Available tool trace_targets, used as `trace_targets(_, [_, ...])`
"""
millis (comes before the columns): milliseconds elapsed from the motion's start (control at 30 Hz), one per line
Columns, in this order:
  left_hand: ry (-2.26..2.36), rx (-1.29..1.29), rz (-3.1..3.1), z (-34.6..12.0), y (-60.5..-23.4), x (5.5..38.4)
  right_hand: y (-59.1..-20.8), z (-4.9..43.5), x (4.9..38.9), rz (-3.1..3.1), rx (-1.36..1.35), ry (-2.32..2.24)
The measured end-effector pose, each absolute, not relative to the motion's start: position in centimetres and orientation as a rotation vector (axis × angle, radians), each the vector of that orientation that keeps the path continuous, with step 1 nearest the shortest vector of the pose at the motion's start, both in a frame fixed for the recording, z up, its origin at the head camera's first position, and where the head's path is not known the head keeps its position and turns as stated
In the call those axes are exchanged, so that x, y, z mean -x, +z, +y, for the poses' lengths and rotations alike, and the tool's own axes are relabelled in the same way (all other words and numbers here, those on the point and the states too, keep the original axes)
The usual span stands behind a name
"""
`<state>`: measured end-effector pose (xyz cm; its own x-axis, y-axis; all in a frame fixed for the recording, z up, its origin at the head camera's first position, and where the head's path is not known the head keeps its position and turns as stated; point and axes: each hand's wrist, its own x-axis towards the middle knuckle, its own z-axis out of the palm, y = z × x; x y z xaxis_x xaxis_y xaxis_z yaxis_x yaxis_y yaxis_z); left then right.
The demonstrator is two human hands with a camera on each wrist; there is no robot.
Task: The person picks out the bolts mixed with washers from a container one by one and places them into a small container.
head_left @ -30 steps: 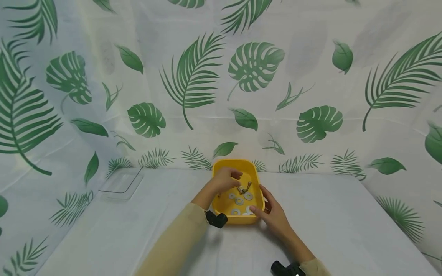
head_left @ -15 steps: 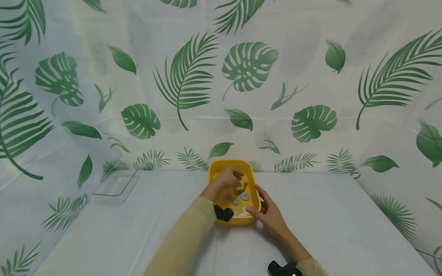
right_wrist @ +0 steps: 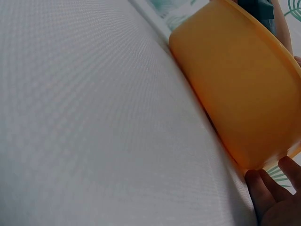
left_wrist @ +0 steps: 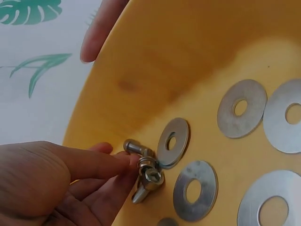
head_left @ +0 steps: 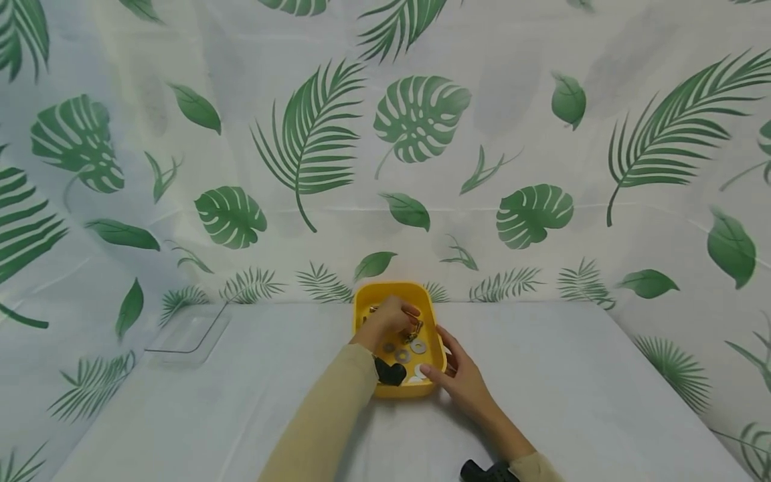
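Two hands: both on the yellow plastic box (head_left: 400,391), down by the middle of the table's (head_left: 542,375) far edge.
Left hand (head_left: 393,320): in over the left rim, bent fingertips right up against the bolts (left_wrist: 150,175); is one pinched? Can't tell.
Right hand (head_left: 462,380): gripping the near right corner, thumb over the rim, fingers outside, likely stopping the box from sliding.
Washers (left_wrist: 209,190): flat on the box floor, loosely spread, probably just as they fell.
Clear plastic container (head_left: 189,335): at the table's far left corner, perhaps parked there for elbow room.
Left wrist camera (head_left: 390,372): further right over the box than a second ago, now hiding a washer; small metal pieces (head_left: 373,308) have come into sight at the far left corner. Right hand's grip? Unchanged!
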<state>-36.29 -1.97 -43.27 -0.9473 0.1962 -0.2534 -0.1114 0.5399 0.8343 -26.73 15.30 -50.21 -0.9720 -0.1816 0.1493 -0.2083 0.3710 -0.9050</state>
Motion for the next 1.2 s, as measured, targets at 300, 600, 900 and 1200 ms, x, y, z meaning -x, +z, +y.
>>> trace_targets(300, [1.425, -0.091, 2.459, -2.0, -43.6, 36.7, -49.8, 15.2, 26.9, -2.583, -0.367, 1.721])
trace_targets(600, [1.453, -0.092, 2.502, -1.5, -44.3, 37.2, -49.9, 15.3, 26.7, -2.565, -0.374, 1.744])
trace_targets(900, [1.494, -0.063, 2.487, -1.2, -44.9, 37.3, -50.2, 15.2, 26.4, -2.527, -0.405, 1.779])
trace_targets(1200, [1.512, -0.043, 2.464, -1.1, -44.6, 37.0, -50.3, 15.2, 26.5, -2.551, -0.389, 1.713])
